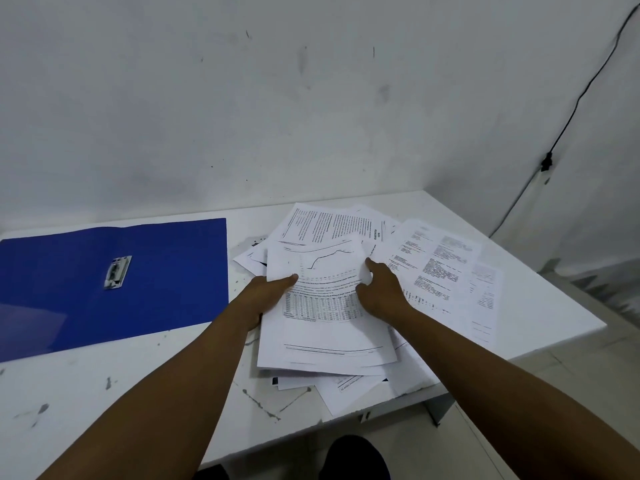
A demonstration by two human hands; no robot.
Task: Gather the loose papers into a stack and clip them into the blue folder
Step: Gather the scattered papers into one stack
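Head view: white table (145,382), scuffed with grey marks. Blue folder (114,282) lies open flat at its left, metal clip (117,272) near its middle. Loose papers (433,268), printed sheets, fan untidily across the table's right half, apart from the folder. Left hand (266,296) grips the left edge of the top sheet (325,327), thumb on top. Right hand (381,292) rests on that sheet's right side, fingers curled down against the paper.
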